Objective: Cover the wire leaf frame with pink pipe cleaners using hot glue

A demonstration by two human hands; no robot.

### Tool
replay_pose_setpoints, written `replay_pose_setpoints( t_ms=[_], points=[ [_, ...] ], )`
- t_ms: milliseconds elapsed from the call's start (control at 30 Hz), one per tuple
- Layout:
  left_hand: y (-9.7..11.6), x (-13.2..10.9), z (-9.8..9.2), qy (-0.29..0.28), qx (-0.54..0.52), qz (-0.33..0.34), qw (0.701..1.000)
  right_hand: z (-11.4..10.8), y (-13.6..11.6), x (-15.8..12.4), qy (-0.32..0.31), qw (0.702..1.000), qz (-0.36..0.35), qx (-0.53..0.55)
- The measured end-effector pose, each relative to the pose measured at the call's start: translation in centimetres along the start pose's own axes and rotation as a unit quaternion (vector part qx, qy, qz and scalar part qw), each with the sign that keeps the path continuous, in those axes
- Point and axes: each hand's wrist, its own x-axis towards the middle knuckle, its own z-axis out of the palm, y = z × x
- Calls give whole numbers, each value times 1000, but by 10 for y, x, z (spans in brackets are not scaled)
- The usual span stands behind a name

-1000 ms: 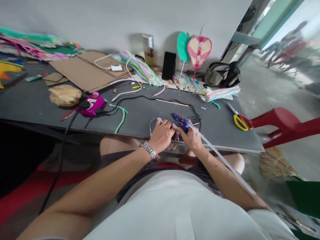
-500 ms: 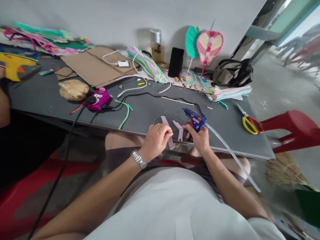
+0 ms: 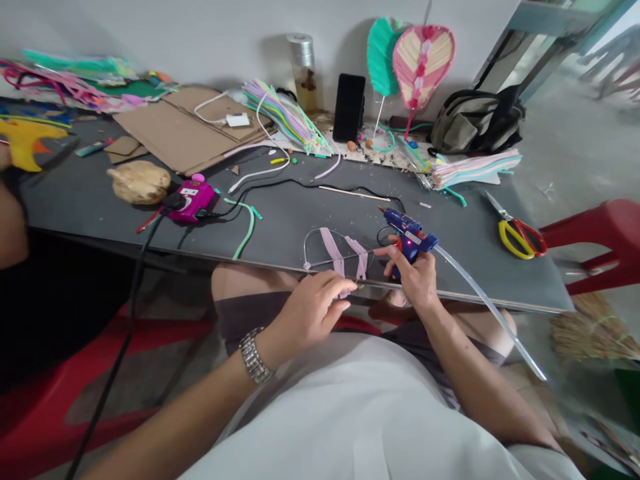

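Note:
My right hand (image 3: pixel 419 277) is wrapped round the handle of a blue hot glue gun (image 3: pixel 411 233), its nozzle pointing up and left and a long clear glue stick (image 3: pixel 487 310) trailing from the back. A thin wire frame (image 3: pixel 306 247) lies at the table's front edge, crossed by a lilac pipe-cleaner strip (image 3: pixel 332 248) and a second lilac strip (image 3: pixel 361 259). My left hand (image 3: pixel 317 307), with a metal watch on the wrist, is just below the frame. Its curled fingers close on the lower end of the left strip, partly hiding it.
A thin stick (image 3: pixel 354 194) and the gun's black cord lie behind the frame. Scissors (image 3: pixel 520 235) rest at right. A magenta power socket (image 3: pixel 193 200), cardboard (image 3: pixel 170 137), pipe-cleaner bundles (image 3: pixel 287 120), a phone (image 3: pixel 349 107) and two leaf-shaped fans (image 3: pixel 424 67) are farther back. Another person's arm (image 3: pixel 10 213) shows at left.
My left hand has moved down off the wire frame to the strip's lower end, uncovering the frame's left side. The glue gun has shifted slightly right in my right hand. The view has also shifted.

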Motion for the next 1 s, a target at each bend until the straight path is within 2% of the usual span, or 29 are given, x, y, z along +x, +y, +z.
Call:
replay_pose_setpoints(
  t_ms=[200,333,433,567,633,700,833,1000],
  points=[
    [-5,-3,8,26,4,5,1000,0,-2,-1,0,1000,5,12],
    [1,-2,12,38,-3,-10,999,-2,0,-1,1,1000,3,25],
    [5,-1,10,46,23,-19,998,-2,0,-1,0,1000,2,17],
    [1,4,12,25,71,-12,997,-1,1,-1,11,1000,-1,1],
    [-2,9,16,44,89,-10,995,0,2,1,23,999,-8,-26],
    [-5,15,23,62,102,-2,993,1,5,3,39,997,-16,-65],
    [-9,28,34,43,153,39,987,4,10,6,60,992,-26,-112],
    [-18,38,32,47,195,65,977,3,13,5,49,993,-17,-109]
  ],
)
